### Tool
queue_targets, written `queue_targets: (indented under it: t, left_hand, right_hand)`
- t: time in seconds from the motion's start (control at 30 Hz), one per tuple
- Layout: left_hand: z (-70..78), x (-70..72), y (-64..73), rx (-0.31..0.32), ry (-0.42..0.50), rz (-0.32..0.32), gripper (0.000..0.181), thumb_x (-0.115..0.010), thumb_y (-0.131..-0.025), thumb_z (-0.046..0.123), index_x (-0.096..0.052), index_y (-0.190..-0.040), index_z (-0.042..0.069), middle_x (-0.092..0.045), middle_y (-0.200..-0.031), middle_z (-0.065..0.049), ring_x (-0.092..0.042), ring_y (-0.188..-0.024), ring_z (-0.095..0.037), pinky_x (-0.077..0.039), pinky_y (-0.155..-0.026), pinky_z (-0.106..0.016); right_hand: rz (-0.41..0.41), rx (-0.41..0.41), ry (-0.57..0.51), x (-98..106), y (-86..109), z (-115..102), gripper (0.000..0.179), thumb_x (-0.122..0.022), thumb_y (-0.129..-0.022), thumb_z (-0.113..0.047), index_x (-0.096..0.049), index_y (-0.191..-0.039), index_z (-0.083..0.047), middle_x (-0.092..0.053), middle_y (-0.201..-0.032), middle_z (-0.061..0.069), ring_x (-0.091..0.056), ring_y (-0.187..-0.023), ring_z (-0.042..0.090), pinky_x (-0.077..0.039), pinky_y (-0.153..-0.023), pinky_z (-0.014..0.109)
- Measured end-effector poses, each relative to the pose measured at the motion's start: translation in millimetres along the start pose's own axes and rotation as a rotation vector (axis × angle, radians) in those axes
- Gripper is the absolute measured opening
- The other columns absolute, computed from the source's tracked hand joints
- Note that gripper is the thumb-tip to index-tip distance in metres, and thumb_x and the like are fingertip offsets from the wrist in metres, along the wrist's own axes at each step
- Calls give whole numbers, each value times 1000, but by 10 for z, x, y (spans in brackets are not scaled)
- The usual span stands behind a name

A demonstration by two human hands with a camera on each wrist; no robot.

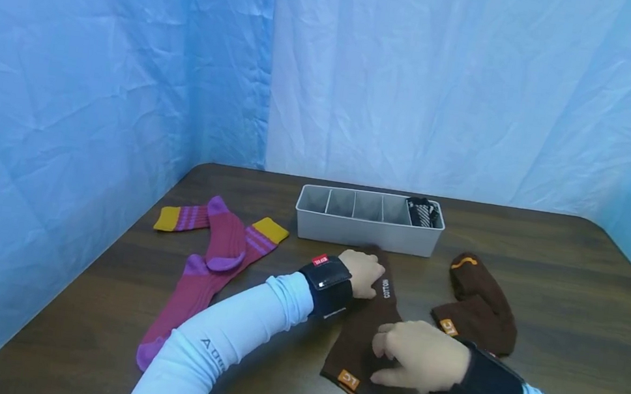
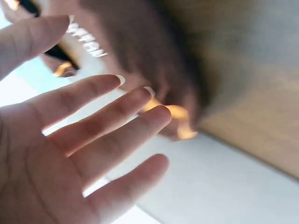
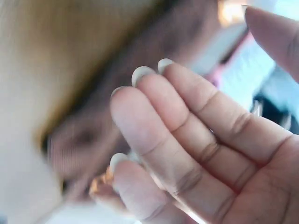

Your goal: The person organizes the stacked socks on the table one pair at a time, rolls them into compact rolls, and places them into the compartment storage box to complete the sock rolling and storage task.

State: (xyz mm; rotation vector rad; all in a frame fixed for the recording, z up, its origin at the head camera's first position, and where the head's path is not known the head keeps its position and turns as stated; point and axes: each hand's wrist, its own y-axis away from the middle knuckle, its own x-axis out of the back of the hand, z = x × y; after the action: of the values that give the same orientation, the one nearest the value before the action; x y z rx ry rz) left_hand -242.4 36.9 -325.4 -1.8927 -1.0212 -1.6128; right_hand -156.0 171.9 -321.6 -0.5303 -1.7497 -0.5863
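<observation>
One long dark-brown knit sock with white lettering and an orange tag, laid out on the dark wood-grain counter; taken here as dial centre, with twelve pointing away from the person. At twelve, over the sock's far half, the left hand, grip slack, fingers stretched out, nothing held. At half past three, by the tagged cuff, the right hand, grip likewise loose, fingers slightly bent, nothing pinched. Contact with the cloth: cannot tell.

Just past the toe end, at twelve, a long light-grey box with five compartments, a dark patterned cloth bundle in the rightmost. Between two and three, a second dark-brown sock, folded over on itself. Towards ten, two overlapping maroon knit socks with purple toes and yellow cuffs.

Possible trouble: rucked or skewed cloth, from uneven pulling by such loose fingers; a nudged box, from any push towards twelve; dragged maroon socks, from the light-blue left sleeve sweeping towards nine; a shifted folded sock, from the black right wrist strap close beside.

Far edge close behind the box, blue sheeting beyond; near edge out of view. Widest room for moving towards three, past the folded sock; tightest towards twelve.
</observation>
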Motion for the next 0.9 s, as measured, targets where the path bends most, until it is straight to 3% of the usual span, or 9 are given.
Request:
queue_targets:
  t: [0.07,0.17,0.23,0.3,0.43,0.53,0.7,0.9]
  left_hand:
    - [71,61,-13,-87,-14,69,28,-58,-78,28,-59,-104,18,-59,-99,3,-57,-86,-10,-45,-69,-24]
    - [237,154,-51,-268,-45,151,24,-57,-77,19,-60,-101,19,-59,-94,5,-57,-83,-9,-45,-66,-23]
    - [378,201,-83,-376,-51,145,26,-56,-79,14,-58,-104,19,-58,-97,5,-56,-86,-8,-45,-69,-22]
    - [526,222,-124,-436,-69,128,30,-54,-80,11,-56,-107,22,-56,-101,7,-55,-89,-8,-44,-73,-21]
    - [757,231,-187,-440,-91,62,33,-55,-81,11,-54,-109,28,-54,-106,11,-53,-95,-5,-43,-77,-19]
    - [844,216,-213,-428,-100,23,31,-57,-80,14,-56,-107,30,-55,-105,13,-53,-94,-3,-42,-77,-17]
    - [920,222,-192,-446,-101,-33,32,-59,-80,19,-55,-109,30,-56,-105,13,-52,-92,-1,-41,-78,-15]
    - [1025,220,-60,-511,-121,-44,25,-58,-79,25,-58,-104,26,-60,-98,13,-54,-86,-1,-41,-75,-13]
  right_hand:
    - [43,-28,-1,165,95,116,10,-62,-75,-28,-58,-76,-19,-50,-69,-12,-44,-57,-3,-37,-50,17]
    - [118,-128,27,465,260,429,3,-60,-77,-19,-58,-75,-19,-52,-68,-12,-45,-58,-2,-38,-52,19]
    - [152,-230,47,636,350,704,3,-58,-77,-13,-59,-75,-15,-53,-67,-10,-45,-57,1,-38,-52,21]
    - [184,-316,61,737,401,996,4,-56,-78,-9,-59,-76,-11,-54,-66,-5,-46,-57,5,-39,-52,24]
    - [194,-436,46,682,387,1468,7,-54,-78,-1,-60,-79,-3,-59,-71,4,-53,-62,15,-43,-56,32]
    - [159,-445,-8,500,322,1657,9,-54,-77,2,-61,-82,-1,-62,-79,10,-58,-72,24,-45,-63,38]
    - [140,-433,-56,279,201,1742,10,-60,-75,-6,-60,-84,0,-60,-74,7,-55,-66,18,-45,-58,31]
    - [141,-542,-77,239,132,1767,19,-61,-76,-13,-59,-88,2,-56,-69,6,-48,-59,14,-39,-52,27]
